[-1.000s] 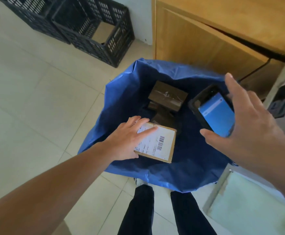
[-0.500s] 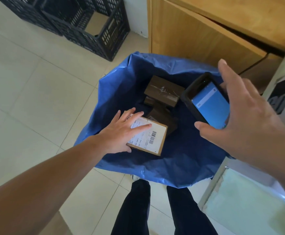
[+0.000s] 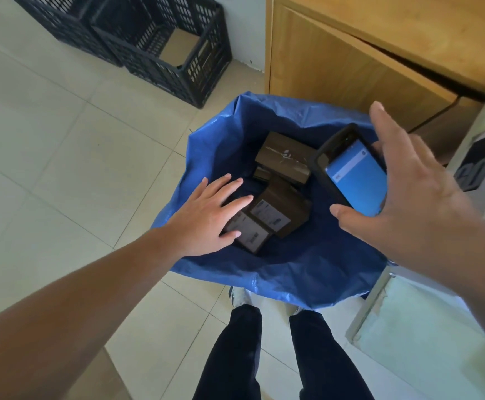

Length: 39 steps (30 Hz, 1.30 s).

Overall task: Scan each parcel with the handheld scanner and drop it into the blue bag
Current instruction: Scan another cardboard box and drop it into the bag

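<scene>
The blue bag (image 3: pixel 290 281) stands open on the floor in front of my legs. Several brown parcels lie inside it. The nearest parcel (image 3: pixel 251 236) rests label up, half under my left hand (image 3: pixel 206 217), beside another labelled parcel (image 3: pixel 279 216). A third parcel (image 3: pixel 284 160) lies further back. My left hand hovers over the bag's left rim with fingers spread and nothing in it. My right hand (image 3: pixel 408 203) holds the black handheld scanner (image 3: pixel 354 177) over the bag's right side, its blue screen facing me.
Two black plastic crates (image 3: pixel 163 44) stand on the tiled floor at the back left. A wooden cabinet (image 3: pixel 351 62) rises behind the bag. A dark printed box (image 3: pixel 483 157) and a pale green surface (image 3: pixel 426 336) are close on the right.
My left hand has let go of the labelled parcel, which now lies lower inside the bag. The hand has opened and stays above it. The scanner has barely moved.
</scene>
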Available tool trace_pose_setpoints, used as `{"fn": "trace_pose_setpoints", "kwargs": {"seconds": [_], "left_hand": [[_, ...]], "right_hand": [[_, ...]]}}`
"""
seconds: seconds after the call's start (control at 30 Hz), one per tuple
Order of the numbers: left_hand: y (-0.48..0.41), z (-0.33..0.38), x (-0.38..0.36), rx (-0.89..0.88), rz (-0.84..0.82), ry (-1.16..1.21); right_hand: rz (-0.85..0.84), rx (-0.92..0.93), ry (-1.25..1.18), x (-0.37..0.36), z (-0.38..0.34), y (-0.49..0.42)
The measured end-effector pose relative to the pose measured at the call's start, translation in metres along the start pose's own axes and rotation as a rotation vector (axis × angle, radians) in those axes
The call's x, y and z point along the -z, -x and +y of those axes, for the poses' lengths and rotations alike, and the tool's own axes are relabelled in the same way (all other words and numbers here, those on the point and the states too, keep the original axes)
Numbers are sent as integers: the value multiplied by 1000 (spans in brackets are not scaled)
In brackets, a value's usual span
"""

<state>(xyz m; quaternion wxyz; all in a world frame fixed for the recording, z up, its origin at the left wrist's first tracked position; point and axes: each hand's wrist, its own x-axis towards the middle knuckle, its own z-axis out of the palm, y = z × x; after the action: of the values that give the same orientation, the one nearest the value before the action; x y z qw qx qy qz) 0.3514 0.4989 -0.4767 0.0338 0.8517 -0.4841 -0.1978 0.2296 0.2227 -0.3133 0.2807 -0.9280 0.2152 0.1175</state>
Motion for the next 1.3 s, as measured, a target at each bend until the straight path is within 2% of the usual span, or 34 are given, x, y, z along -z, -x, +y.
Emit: {"fn": "trace_pose_setpoints", "kwargs": {"seconds": [0.23, 0.47, 0.6, 0.77, 0.9, 1.03, 1.3], "left_hand": [[18, 13, 73, -51, 66, -65], [26, 45, 183, -64, 220, -159], [24, 65, 237, -99, 299, -145], [12, 107, 280, -172, 312, -142], [6, 162, 298, -257, 337, -133], [-5, 222, 298, -297, 362, -103], [-66, 384, 255, -403, 263, -133]], "right_hand": [[19, 4, 4, 17, -19, 22], [78, 40, 39, 60, -43, 64], [123, 7, 85, 88, -51, 94], [190, -91, 85, 121, -43, 139], [255, -136, 58, 139, -15, 186], [240, -202, 30, 140, 24, 230], [232, -291, 17, 155, 160, 320]]}}
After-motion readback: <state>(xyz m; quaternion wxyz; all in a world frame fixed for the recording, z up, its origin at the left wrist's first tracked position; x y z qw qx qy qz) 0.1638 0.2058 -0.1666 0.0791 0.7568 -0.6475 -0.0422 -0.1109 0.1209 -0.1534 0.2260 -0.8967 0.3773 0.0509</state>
